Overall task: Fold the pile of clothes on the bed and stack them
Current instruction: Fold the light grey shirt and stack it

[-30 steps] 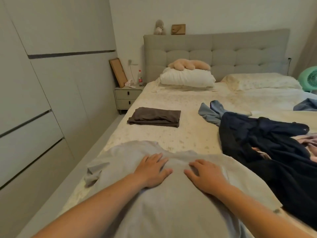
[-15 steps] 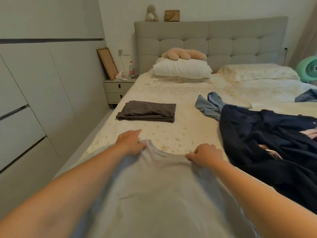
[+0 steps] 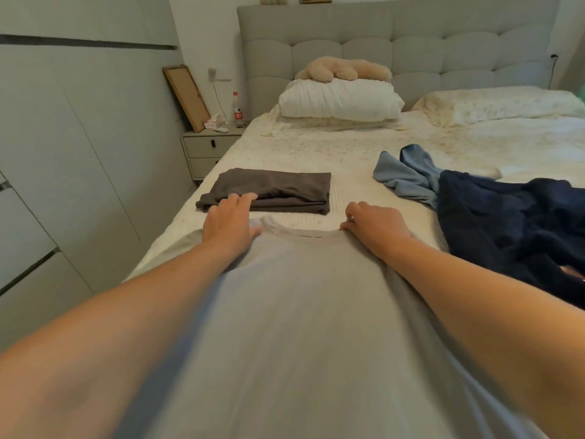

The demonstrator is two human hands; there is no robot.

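A light grey T-shirt [image 3: 300,312] lies spread flat on the near part of the bed [image 3: 348,160], with its round collar pointing to the headboard [image 3: 395,42]; the cloth looks smooth, with only soft lengthwise wrinkles. The left hand [image 3: 229,221] rests on the left shoulder of the shirt, just beside the collar, its fingers almost straight, and the fingertips reach to the edge of the folded dark brown garment [image 3: 272,191] that lies just beyond the shirt. The right hand [image 3: 375,228] is at the right side of the collar with curled fingers that seem to pinch the collar edge. The two hands are apart, one at each side of the neck opening. To the right lies an unfolded pile: a dark navy garment [image 3: 512,223] and a light blue garment [image 3: 408,175] partly under it. Beside the bed stands a nightstand [image 3: 205,150] with two drawers, both closed; on its top are a bottle [image 3: 237,109] and some small objects that are too small to tell.
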